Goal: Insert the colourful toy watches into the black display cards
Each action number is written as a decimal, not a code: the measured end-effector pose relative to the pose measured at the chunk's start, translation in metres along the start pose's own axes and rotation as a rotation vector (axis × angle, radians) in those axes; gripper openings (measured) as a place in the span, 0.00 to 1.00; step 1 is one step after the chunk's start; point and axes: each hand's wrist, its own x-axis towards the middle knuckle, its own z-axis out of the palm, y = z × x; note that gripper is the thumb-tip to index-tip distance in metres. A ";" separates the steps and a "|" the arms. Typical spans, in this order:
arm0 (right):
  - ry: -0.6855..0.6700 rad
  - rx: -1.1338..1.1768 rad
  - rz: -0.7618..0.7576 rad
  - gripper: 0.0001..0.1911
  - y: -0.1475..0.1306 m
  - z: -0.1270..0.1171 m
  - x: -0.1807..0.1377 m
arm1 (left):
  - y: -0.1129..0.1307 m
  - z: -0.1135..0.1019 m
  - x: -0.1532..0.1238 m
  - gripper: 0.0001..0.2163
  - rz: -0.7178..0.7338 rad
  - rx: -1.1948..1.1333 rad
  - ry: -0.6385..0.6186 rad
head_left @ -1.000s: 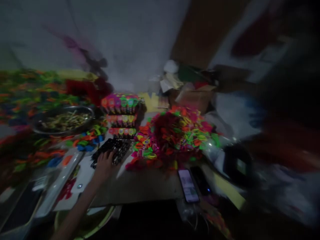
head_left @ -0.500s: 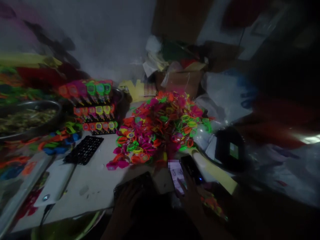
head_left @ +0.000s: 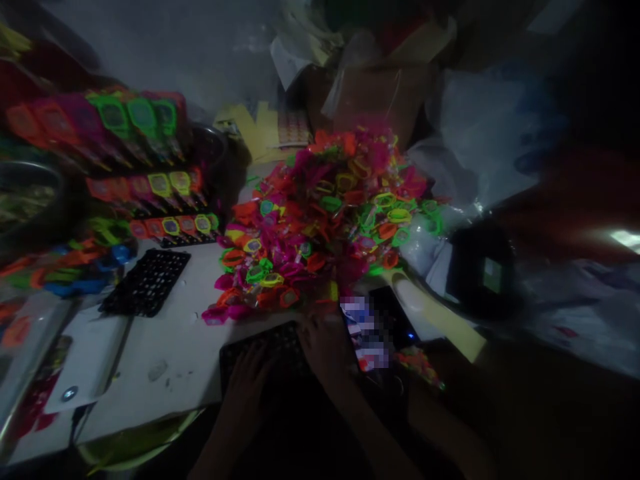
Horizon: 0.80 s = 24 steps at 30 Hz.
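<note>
My left hand (head_left: 247,390) lies on a black grid tray (head_left: 280,341) at the near edge of the white table (head_left: 175,353), fingers stretched over it. My right hand (head_left: 325,340) is just past that tray, at the near edge of a big pile of neon toy watches (head_left: 325,213) in pink, orange, green and yellow. Its fingers are too dark to read. A phone with a lit screen (head_left: 367,330) lies right beside my right hand.
A second black grid tray (head_left: 147,280) lies to the left. Filled racks of toy watches (head_left: 150,187) stand behind it, beside a metal bowl (head_left: 30,200). A cardboard box (head_left: 370,93) sits at the back and a black round object (head_left: 483,270) on the right.
My left hand came back from the far tray with a black grid tray and set it at the table's near edge. My right hand moved from the phone to the pile's edge. The view tilted down.
</note>
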 end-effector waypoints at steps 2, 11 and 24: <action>-0.026 0.036 0.039 0.11 -0.004 0.003 0.006 | 0.002 0.000 0.002 0.30 -0.033 -0.029 -0.036; 0.011 0.452 0.161 0.05 0.014 -0.013 -0.029 | 0.010 0.010 0.002 0.29 -0.073 -0.070 -0.078; 0.089 0.523 0.002 0.07 0.000 -0.027 -0.058 | 0.056 -0.018 0.040 0.19 -0.377 -0.786 -0.088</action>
